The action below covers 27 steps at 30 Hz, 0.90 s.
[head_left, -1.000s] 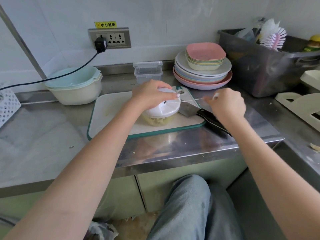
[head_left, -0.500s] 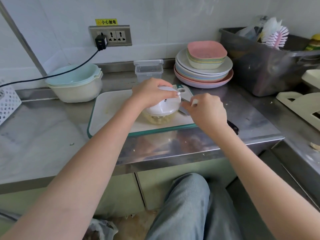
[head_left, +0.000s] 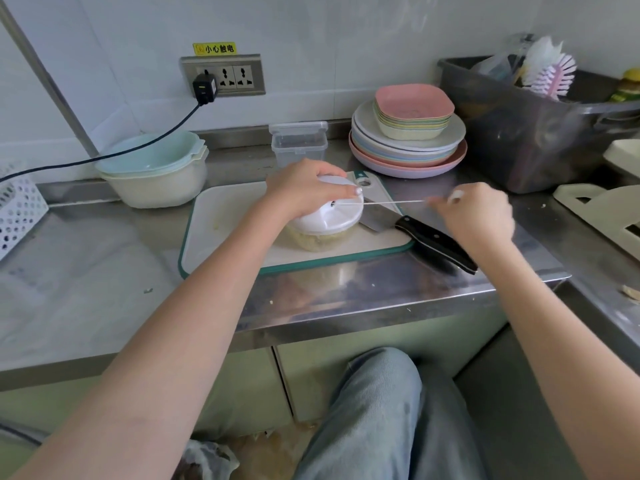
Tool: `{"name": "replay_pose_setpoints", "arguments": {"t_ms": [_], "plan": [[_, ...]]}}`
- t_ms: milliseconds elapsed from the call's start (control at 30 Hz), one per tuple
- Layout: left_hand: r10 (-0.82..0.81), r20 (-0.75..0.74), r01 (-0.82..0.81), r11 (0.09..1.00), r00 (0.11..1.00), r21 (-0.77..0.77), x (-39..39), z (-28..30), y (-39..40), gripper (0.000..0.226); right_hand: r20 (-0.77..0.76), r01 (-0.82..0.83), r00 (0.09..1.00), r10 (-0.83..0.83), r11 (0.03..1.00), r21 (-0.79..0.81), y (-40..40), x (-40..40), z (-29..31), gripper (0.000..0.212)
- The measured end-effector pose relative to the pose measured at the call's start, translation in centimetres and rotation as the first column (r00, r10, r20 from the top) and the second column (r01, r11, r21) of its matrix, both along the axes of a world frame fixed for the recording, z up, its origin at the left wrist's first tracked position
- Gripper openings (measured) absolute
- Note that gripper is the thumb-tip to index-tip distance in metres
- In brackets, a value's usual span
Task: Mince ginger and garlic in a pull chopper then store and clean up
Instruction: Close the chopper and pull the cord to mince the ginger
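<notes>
Left hand (head_left: pixel 304 188) clamps down on pull chopper (head_left: pixel 325 220) lid, pinning it on cutting board (head_left: pixel 221 237) against sideways tug; right hand (head_left: pixel 478 216) grips cord handle, cord (head_left: pixel 391 201) taut; knife (head_left: pixel 415 233) beside chopper; mince visible inside

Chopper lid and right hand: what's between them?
Head view: a taut white cord runs from the lid to the right hand, passing over the knife lying on the board.
</notes>
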State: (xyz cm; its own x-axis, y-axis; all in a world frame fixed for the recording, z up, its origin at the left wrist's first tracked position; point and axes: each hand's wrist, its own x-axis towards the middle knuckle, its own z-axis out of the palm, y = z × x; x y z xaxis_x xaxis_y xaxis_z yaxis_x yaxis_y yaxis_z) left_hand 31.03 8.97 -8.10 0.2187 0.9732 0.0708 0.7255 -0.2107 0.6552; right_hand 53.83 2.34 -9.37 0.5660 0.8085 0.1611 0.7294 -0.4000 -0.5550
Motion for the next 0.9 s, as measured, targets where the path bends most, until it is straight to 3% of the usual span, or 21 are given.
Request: {"name": "replay_pose_setpoints", "arguments": {"t_ms": [67,200,367,400,533,700,733,867,900], "plan": [[0.000,-0.003,0.000,1.000,1.000,0.003,0.0,-0.1,0.1,0.053,-0.004,0.029,1.000,-0.029,0.999,0.046,-0.1,-0.5,-0.2,0.043],[0.003,0.002,-0.003,1.000,1.000,-0.010,0.0,-0.2,0.1,0.058,0.091,-0.298,0.952,0.291,0.952,0.070,-1.0,-7.2,-0.6,0.038],[0.016,-0.030,-0.016,1.000,0.999,0.017,0.1,0.0,0.1,0.054,-0.002,0.038,0.999,-0.038,0.997,0.068,0.1,-0.4,0.6,0.040],[0.015,-0.030,-0.014,1.000,0.999,0.012,0.1,0.0,0.1,0.054,-0.011,0.045,0.999,-0.044,0.994,0.096,0.1,-0.9,0.4,0.040],[0.009,-0.011,-0.009,1.000,1.000,0.007,0.0,-0.1,0.0,0.057,0.013,-0.275,0.961,0.275,0.957,0.089,-0.8,-6.7,-0.7,0.036],[0.010,-0.040,-0.009,1.000,0.999,0.024,0.0,0.1,-0.3,0.051,-0.023,0.084,0.996,-0.083,0.994,0.066,-0.7,1.0,0.9,0.044],[0.011,-0.040,-0.010,1.000,0.999,0.023,0.0,0.1,-0.2,0.051,-0.057,0.090,0.995,-0.084,0.991,0.103,-0.7,1.0,1.0,0.041],[0.017,-0.017,-0.017,1.000,1.000,0.001,0.2,0.0,-0.3,0.062,-0.021,-0.320,0.946,0.323,0.944,0.082,-1.5,-6.3,0.3,0.034],[0.016,-0.012,-0.016,1.000,1.000,-0.002,0.3,0.0,-0.3,0.065,-0.012,-0.348,0.937,0.349,0.936,0.062,-1.5,-6.8,0.0,0.034]]}}
